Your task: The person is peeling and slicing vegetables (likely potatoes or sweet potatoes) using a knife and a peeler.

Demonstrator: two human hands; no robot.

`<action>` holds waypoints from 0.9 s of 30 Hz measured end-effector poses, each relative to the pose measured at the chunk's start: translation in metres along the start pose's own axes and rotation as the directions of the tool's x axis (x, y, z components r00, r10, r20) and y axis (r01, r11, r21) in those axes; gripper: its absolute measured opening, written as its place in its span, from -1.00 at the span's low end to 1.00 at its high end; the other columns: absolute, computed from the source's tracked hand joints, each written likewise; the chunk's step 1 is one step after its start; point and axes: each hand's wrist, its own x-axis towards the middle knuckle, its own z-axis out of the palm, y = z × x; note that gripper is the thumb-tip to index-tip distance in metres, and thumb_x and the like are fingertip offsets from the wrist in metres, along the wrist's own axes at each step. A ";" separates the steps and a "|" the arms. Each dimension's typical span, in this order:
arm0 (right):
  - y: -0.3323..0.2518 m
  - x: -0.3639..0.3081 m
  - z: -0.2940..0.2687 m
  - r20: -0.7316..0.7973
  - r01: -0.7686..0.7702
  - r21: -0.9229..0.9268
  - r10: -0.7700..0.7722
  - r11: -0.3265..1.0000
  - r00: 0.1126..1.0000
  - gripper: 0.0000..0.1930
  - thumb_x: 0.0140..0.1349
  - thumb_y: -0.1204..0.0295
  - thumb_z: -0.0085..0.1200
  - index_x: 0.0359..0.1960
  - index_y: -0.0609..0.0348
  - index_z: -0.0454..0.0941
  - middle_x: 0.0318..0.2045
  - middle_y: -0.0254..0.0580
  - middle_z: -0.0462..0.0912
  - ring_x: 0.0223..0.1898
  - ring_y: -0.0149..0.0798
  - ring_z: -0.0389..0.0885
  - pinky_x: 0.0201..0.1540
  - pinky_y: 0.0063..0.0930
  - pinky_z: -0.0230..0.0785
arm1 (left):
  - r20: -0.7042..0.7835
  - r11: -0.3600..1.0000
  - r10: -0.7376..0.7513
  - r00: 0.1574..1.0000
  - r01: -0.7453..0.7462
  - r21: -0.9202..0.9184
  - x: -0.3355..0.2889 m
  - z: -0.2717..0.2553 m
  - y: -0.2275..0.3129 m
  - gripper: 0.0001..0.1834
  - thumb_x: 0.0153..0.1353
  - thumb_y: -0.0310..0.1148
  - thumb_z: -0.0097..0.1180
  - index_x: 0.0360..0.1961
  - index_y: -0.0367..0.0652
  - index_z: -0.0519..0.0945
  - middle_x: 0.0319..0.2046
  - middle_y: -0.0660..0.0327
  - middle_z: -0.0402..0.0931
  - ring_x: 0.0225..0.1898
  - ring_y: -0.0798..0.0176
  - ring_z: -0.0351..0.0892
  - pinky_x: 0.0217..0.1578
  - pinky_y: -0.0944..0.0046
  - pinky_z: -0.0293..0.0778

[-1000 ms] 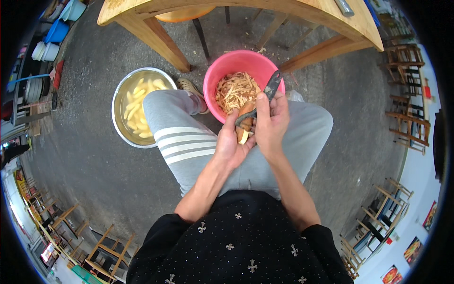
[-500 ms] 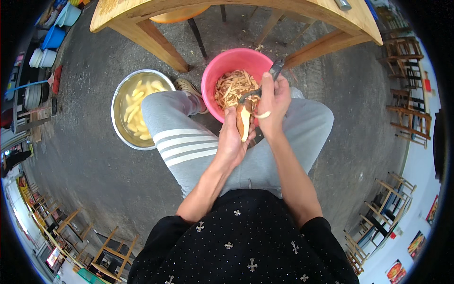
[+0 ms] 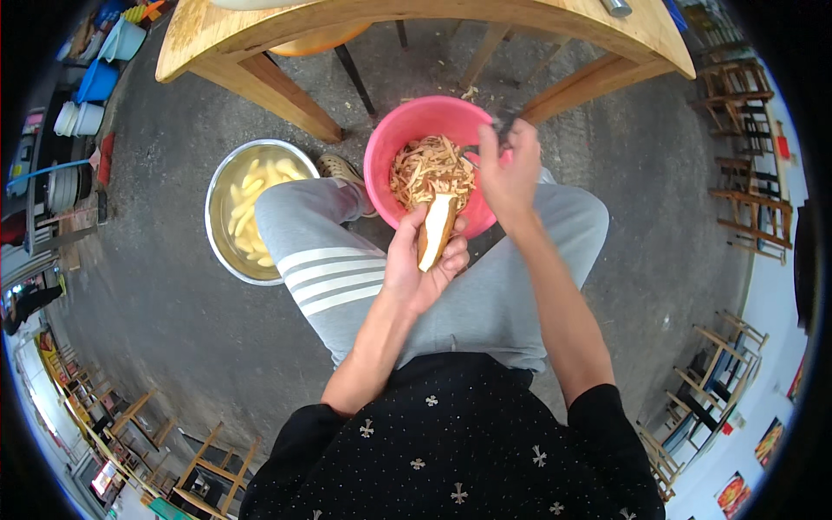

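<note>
Above the near side of a pink tub [image 3: 379,165], my left hand [image 3: 419,264] is closed around a long brown-skinned potato [image 3: 425,234]. A wide pale strip of bare flesh runs along its upper face. My right hand [image 3: 510,178] grips a dark peeler [image 3: 471,154], partly smeared by motion, over the tub's right side and apart from the potato. Inside the tub lies a heap of brown and pale peelings [image 3: 425,165]. To the left, a steel basin [image 3: 217,243] holds several peeled yellowish potatoes [image 3: 250,191] in liquid.
A wooden table [image 3: 286,95] stands just ahead, with an orange-seated stool [image 3: 321,39] under it. My knees flank the tub, and my left shoe shows between basin and tub. Blue buckets [image 3: 100,80] stand far left; wooden chairs [image 3: 737,204] line the right.
My right hand has drawn the peeler up and away from the potato. The hanging curl of peel is gone and the bare strip is wider. The view has shifted slightly.
</note>
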 end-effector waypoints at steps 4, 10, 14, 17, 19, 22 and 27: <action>-0.017 -0.016 -0.037 0.172 -0.489 0.666 0.521 0.564 0.836 -0.77 0.54 0.31 0.21 -0.03 0.22 0.51 -0.27 -0.32 0.67 -0.27 -0.52 0.57 -0.23 -0.51 0.46 | -0.017 0.999 0.025 1.000 -0.025 -0.028 0.005 -0.006 0.002 -0.56 0.60 0.03 -0.11 0.10 -0.13 0.53 -0.21 0.20 0.53 -0.30 0.33 0.44 -0.32 0.30 0.40; -0.094 -0.067 -0.069 0.469 -0.670 0.657 0.510 0.345 0.721 -0.82 0.59 0.41 0.12 0.05 0.25 0.49 -0.11 -0.20 0.74 -0.09 -0.52 0.67 -0.01 -0.58 0.53 | -0.024 0.992 0.124 0.992 -0.124 0.013 0.013 -0.013 -0.005 -0.56 0.62 -0.01 -0.14 0.13 -0.13 0.57 -0.13 0.17 0.62 -0.13 0.25 0.59 -0.18 0.22 0.53; -0.106 -0.084 -0.050 0.339 -0.534 0.719 0.446 0.445 0.828 -0.79 0.56 0.49 0.14 0.10 0.31 0.47 -0.05 -0.15 0.74 -0.04 -0.48 0.68 0.03 -0.53 0.55 | -0.113 0.992 0.118 0.987 -0.122 -0.026 0.010 -0.003 -0.016 -0.51 0.62 -0.01 -0.17 0.20 -0.15 0.58 -0.01 0.12 0.69 0.01 0.16 0.69 0.02 0.09 0.63; -0.108 -0.088 -0.038 0.293 -0.510 0.720 0.460 0.470 0.838 -0.79 0.56 0.50 0.14 0.09 0.32 0.45 -0.05 -0.14 0.73 -0.06 -0.48 0.67 0.01 -0.54 0.54 | -0.089 0.985 0.163 0.983 -0.167 -0.048 0.010 -0.005 -0.021 -0.49 0.61 -0.01 -0.16 0.23 -0.16 0.59 0.07 0.06 0.71 0.08 0.08 0.71 0.19 0.01 0.62; -0.107 -0.089 -0.035 0.260 -0.482 0.730 0.456 0.485 0.851 -0.79 0.56 0.50 0.13 0.10 0.32 0.45 -0.05 -0.13 0.73 -0.06 -0.48 0.67 0.01 -0.54 0.54 | -0.121 0.981 0.150 0.981 -0.163 -0.106 0.006 -0.002 -0.023 -0.49 0.60 -0.02 -0.16 0.24 -0.17 0.59 0.04 0.04 0.71 0.04 0.05 0.73 0.17 0.01 0.63; -0.108 -0.089 -0.034 0.255 -0.496 0.699 0.468 0.515 0.846 -0.77 0.56 0.51 0.12 0.12 0.33 0.43 -0.05 -0.10 0.72 -0.07 -0.48 0.66 -0.01 -0.55 0.53 | -0.175 0.980 0.138 0.975 -0.161 -0.121 0.004 0.006 -0.022 -0.49 0.60 -0.02 -0.17 0.23 -0.17 0.59 0.02 0.03 0.72 0.02 0.03 0.73 0.15 0.00 0.64; -0.099 -0.094 -0.027 0.163 -0.391 0.673 0.390 0.627 0.906 -0.75 0.55 0.48 0.13 0.12 0.35 0.42 -0.10 -0.13 0.72 -0.14 -0.50 0.67 -0.12 -0.59 0.54 | -0.123 0.977 0.123 0.985 -0.142 -0.159 0.005 -0.018 -0.025 -0.49 0.61 -0.01 -0.17 0.22 -0.17 0.58 0.01 0.03 0.71 0.00 0.03 0.72 0.12 -0.01 0.64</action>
